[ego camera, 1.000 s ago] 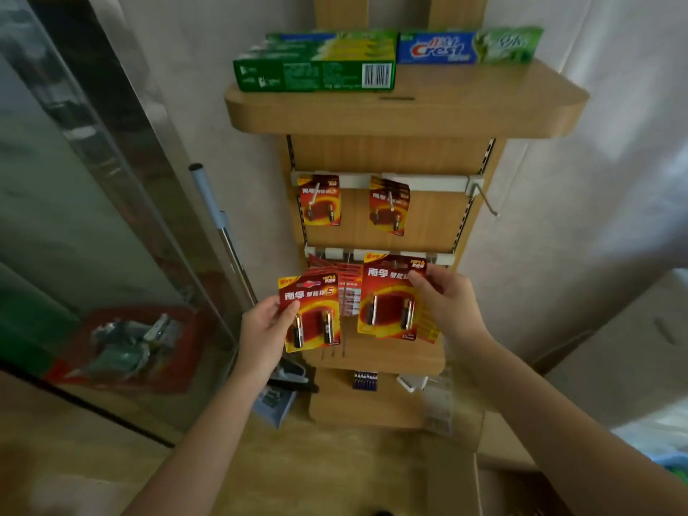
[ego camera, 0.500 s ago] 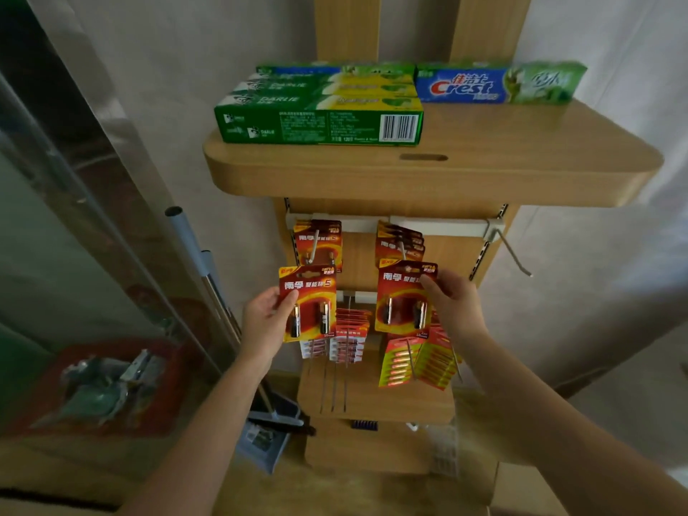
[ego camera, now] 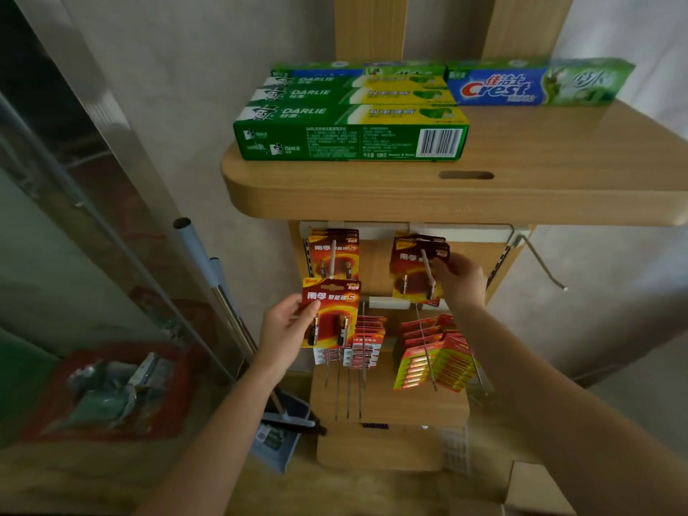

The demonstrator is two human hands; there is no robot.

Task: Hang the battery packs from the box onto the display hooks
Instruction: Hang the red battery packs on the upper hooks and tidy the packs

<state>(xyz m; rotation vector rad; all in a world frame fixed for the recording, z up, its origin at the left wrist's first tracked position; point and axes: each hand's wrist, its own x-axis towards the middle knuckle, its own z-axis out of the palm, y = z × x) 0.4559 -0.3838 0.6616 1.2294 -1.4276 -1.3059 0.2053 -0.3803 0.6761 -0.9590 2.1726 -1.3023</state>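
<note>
My left hand (ego camera: 283,325) grips a red battery pack (ego camera: 330,313) by its left edge, held upright just below the upper left hook. That hook carries hanging red packs (ego camera: 334,252). My right hand (ego camera: 461,278) pinches the right edge of another red battery pack (ego camera: 413,271) that sits on the upper right hook (ego camera: 428,268), with the hook's rod passing through it in front of other packs. An empty hook (ego camera: 543,264) sticks out at the far right of the white rail (ego camera: 473,232).
Below hang smaller packs (ego camera: 366,340) and yellow-red packs (ego camera: 435,361) on long hooks. A wooden shelf (ego camera: 484,195) above carries toothpaste boxes (ego camera: 350,132). A broom handle (ego camera: 208,277) and dustpan (ego camera: 279,437) lean at the left. A cardboard box corner (ego camera: 536,489) shows at the bottom right.
My right hand lifted its pack up onto the upper right hook. My left hand kept its pack, which now sits lower relative to the hooks. The camera moved closer and tilted upward.
</note>
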